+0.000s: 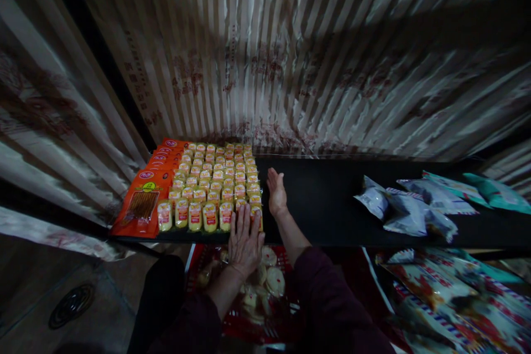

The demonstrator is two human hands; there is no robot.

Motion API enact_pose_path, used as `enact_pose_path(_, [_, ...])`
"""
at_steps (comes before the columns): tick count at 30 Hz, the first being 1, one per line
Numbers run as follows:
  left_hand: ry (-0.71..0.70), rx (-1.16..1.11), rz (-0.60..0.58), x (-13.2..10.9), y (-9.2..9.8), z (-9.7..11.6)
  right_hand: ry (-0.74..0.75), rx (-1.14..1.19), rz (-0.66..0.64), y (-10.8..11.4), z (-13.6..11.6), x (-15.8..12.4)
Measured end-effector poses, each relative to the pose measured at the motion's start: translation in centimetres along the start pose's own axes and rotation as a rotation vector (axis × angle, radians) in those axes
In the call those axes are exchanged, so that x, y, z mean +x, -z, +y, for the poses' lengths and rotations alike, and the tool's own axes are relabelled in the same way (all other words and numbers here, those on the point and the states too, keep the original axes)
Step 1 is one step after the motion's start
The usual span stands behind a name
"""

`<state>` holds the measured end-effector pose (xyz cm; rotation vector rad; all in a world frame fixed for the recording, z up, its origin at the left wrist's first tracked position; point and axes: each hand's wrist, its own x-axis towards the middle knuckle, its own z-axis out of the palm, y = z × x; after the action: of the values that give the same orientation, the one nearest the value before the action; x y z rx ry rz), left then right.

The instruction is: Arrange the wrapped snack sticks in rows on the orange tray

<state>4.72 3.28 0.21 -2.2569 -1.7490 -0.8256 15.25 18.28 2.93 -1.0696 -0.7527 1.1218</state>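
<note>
Rows of small yellow wrapped snacks (210,217) with red-and-white labels stand packed together on the black shelf (313,199). My left hand (244,240) lies with fingers stretched against the front right snacks, partly covering them. Just beyond the right side of the rows, my right hand (277,192) is held flat with its palm turned toward them; whether it touches them is hard to tell. Orange snack packets (143,204) overlap in a column along the left side of the yellow rows.
Silver packets (404,213) and teal packets (500,193) lie on the shelf's right part. Below its front edge, a red basket (197,265) holds round pale wrapped items, with colourful bags (440,282) to the right. A striped curtain (265,55) hangs behind.
</note>
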Motion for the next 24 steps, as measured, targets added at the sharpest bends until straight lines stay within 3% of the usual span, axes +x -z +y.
enact_pose_path(5, [-0.014,-0.040,-0.030,-0.1,0.3,-0.2,0.191,0.031,0.031,1.9,-1.1,-7.8])
enact_pose_path(10, [-0.061,-0.132,-0.042,-0.5,0.6,-0.8,0.224,-0.098,0.104,4.6,-0.1,-16.5])
enact_pose_path(14, [-0.081,-0.205,-0.045,-2.9,1.3,-1.6,0.107,-0.308,0.034,6.7,2.8,-21.4])
enact_pose_path(19, [-0.082,-0.260,-0.197,-10.0,1.8,-2.9,-0.122,-0.629,-0.122,9.0,7.8,-23.8])
enact_pose_path(21, [0.005,-0.278,-0.342,-12.7,1.3,-3.7,-0.236,-0.701,-0.235,9.9,9.7,-24.1])
enact_pose_path(24, [0.345,-0.255,-0.533,-15.0,0.0,-5.2,-0.385,-0.761,-0.401,10.9,11.7,-24.6])
